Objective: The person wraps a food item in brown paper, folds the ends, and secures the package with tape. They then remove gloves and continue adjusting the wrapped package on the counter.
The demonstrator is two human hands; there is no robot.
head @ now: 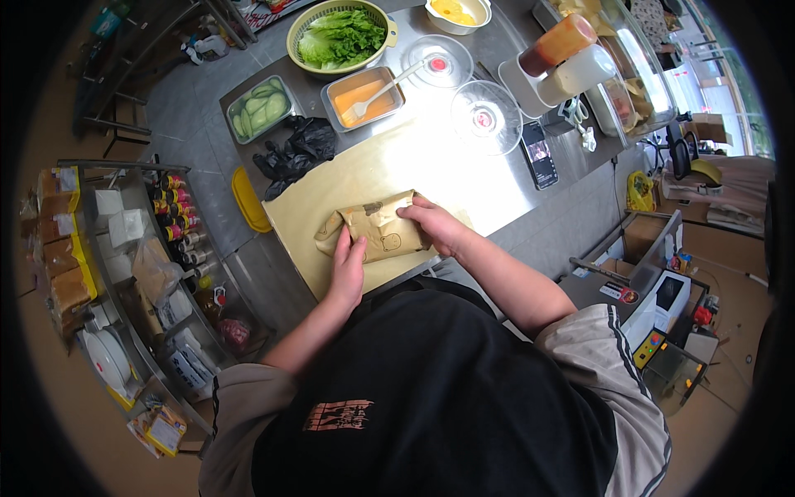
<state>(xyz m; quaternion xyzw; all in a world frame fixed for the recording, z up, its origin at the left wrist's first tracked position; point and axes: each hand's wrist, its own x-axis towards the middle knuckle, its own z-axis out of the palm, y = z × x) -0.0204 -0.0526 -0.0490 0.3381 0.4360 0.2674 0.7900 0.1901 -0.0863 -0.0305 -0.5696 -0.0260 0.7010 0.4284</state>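
A parcel wrapped in tan paper with printed bear faces [388, 233] lies between my two hands, over the near edge of the steel table. My left hand [349, 267] grips its left part, thumb and fingers on the near side. My right hand [438, 227] holds the right end, with the thumb pressed on top at a fold. The wrapping hides whatever is inside. Beneath the parcel, a large sheet of plain tan paper [335, 183] covers this part of the table.
Along the table stand sliced cucumber [261, 109], black plastic gloves or bags [298, 149], an orange sauce tub [365, 98], a lettuce colander [341, 37], two clear lids [486, 118], a phone [540, 155] and sauce bottles [559, 46]. A stocked shelf rack [149, 267] stands at left.
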